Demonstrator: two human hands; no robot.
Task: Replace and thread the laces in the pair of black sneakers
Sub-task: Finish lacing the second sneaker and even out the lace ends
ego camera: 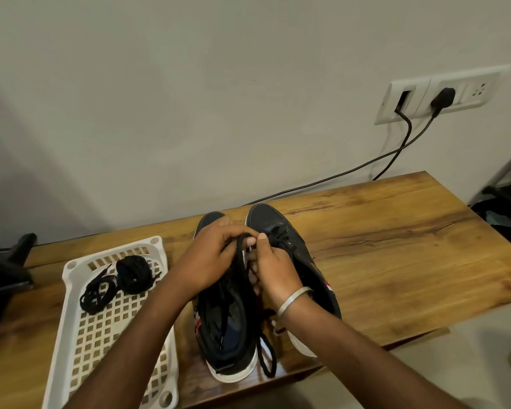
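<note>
Sneakers (266,278) on table (396,246), lace bundles (121,278) in tray (80,343) beside

Both my forearms reach forward and converge, bare to the elbow. My left hand (211,255) has its back turned up, fingers curled over and pinching a black lace (240,261). My right hand (273,268) sits just beside it, thumb and fingertips nearly touching the left's, fingers curled under. A metal bangle (294,299) circles my right wrist.
</note>
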